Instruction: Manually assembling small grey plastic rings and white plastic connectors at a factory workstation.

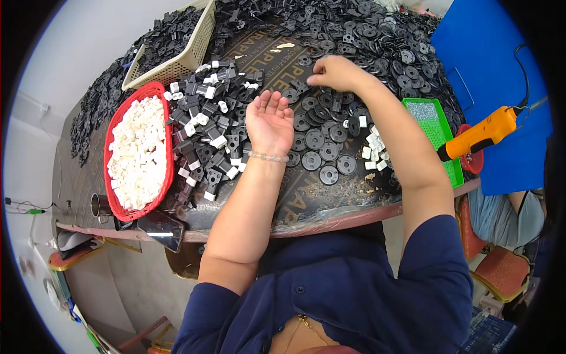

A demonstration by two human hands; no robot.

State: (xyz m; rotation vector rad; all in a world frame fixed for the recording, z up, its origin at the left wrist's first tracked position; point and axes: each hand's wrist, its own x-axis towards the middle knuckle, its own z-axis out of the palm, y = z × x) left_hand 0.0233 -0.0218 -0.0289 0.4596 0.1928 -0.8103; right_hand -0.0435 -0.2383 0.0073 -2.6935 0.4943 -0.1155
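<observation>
Discs fill the middle of the frame — loose black discs (313, 139) lying flat or overlapping on the dark table (236, 205), right between the person's forearms, a spot that seems chosen for easy reach. Just above them, near the centre top, the right hand (339, 74) bends inward with its fingers curled and thumb drawn close; I cannot tell whether anything is pinched there, since the fingertips face away and sit close to a black bracket (299, 85). The left hand (271, 123), at the centre, lies palm up with fingers loosely bent and apart, and no part shows in it; the upturned palm looks relaxed rather than working.

Left of that hand, black parts with white caps (206, 118) lie heaped, beside a red basket (170, 162) of white pieces (138, 154). That closeness probably keeps caps and bodies handy together. A smaller cluster of white pieces (375, 152) sits right of the discs, by the right forearm.

At the right, an orange power tool (483, 131) hangs from its cord, nose toward a green tray (455, 171) holding small silvery bits — likely kept within arm's reach. Bulk stock spreads along the top: a cream crate (194, 50) at upper left, a disc pile (377, 41) at upper right.
</observation>
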